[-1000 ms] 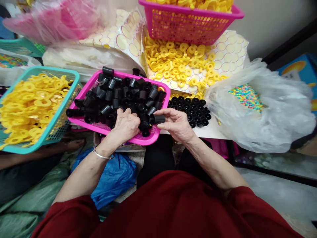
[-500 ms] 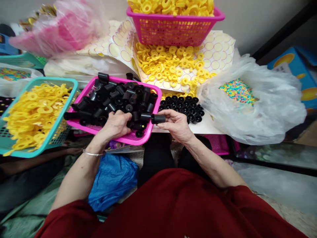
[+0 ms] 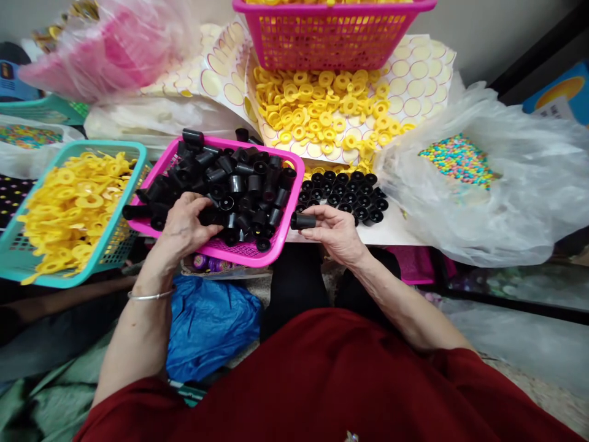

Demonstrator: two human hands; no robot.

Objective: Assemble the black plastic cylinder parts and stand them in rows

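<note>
The left hand has the ends of its fingers buried among the black tubes; what they grip I can't see. The right hand covers one end of its black tube. The upper pink basket is cut by the top edge, the teal basket by the left.

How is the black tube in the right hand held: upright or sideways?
Sideways: the black tube lies horizontal, pinched by the right hand.

The person is wearing a dark red top, black trousers, and a thin silver bangle behind the left hand.
</note>
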